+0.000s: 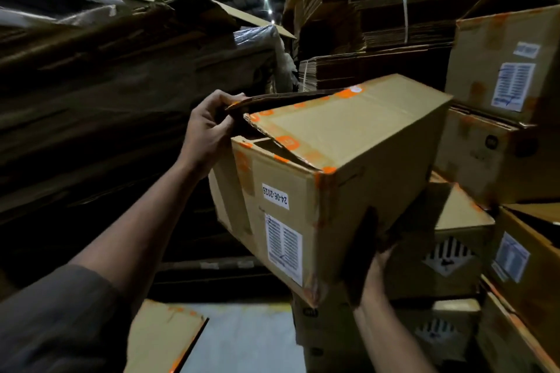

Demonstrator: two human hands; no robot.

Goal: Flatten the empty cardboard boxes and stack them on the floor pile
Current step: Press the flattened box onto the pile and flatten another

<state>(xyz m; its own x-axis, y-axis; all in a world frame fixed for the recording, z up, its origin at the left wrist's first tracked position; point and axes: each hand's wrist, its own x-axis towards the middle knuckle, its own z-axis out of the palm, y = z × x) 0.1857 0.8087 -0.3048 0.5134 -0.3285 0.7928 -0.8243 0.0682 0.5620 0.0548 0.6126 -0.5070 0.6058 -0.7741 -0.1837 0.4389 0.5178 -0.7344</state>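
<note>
Box (333,179) tilted, left hand (206,130) gripping flap (272,99)

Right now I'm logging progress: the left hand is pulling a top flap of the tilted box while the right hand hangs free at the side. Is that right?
Not quite. In the head view the right hand doesn't hang free: it supports the tilted box from underneath at its lower edge. The left hand does grip a top flap.
</note>
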